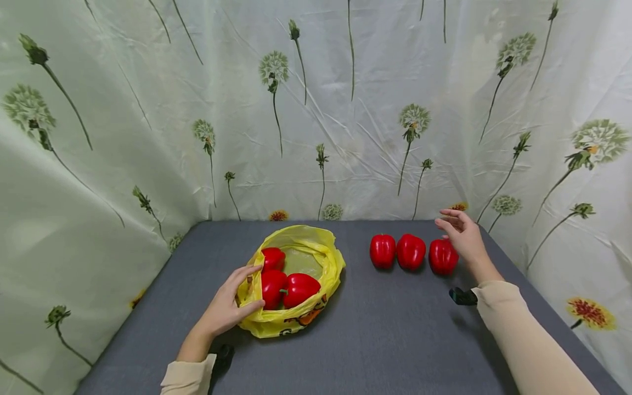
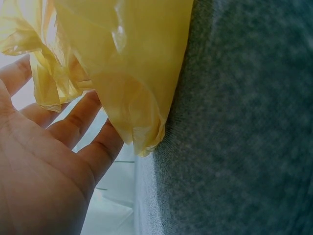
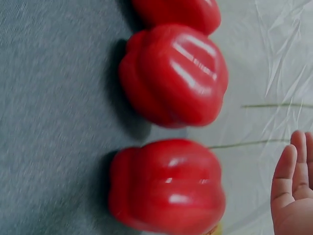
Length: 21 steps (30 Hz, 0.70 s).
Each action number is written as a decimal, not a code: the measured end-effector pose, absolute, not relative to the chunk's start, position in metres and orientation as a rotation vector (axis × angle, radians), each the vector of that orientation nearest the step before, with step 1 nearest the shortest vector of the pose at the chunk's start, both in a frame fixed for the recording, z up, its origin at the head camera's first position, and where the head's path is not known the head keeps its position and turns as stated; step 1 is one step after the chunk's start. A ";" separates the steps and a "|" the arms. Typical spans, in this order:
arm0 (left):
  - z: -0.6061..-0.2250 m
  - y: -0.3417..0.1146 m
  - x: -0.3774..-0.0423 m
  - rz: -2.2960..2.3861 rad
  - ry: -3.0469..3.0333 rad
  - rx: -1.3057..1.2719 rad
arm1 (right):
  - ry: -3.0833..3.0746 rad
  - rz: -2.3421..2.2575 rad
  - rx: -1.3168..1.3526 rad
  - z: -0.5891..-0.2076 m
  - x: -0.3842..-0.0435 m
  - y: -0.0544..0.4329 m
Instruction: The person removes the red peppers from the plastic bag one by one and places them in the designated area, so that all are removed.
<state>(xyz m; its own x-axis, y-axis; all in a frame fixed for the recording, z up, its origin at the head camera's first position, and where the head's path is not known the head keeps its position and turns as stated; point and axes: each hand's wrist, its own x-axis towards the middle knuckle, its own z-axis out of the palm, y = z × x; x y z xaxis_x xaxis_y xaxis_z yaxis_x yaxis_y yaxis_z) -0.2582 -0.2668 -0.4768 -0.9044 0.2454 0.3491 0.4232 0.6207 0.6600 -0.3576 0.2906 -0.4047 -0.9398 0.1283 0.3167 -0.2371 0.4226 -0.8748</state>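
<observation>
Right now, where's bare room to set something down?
Free: gray table between yellow bag and row of three red peppers, and in front of that row. Crowded: bag's left side, with left hand and bagged peppers; row's right end, by right hand.

A crumpled yellow plastic bag (image 1: 338, 266), its mouth gaping upward, sits just right of the left hand (image 1: 224, 307), which touches its rim. Inside are three glossy red peppers (image 1: 302, 291), the nearest-right one on its side with its green stem towards that hand. Three more red peppers (image 1: 411, 252) stand in a row leftward from just below the right hand (image 1: 464, 236), the nearest slightly apart.
</observation>
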 end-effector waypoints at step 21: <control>-0.478 -0.267 -0.258 -1.152 -2.601 -0.567 | -2.525 1.636 0.467 -0.388 -0.351 0.234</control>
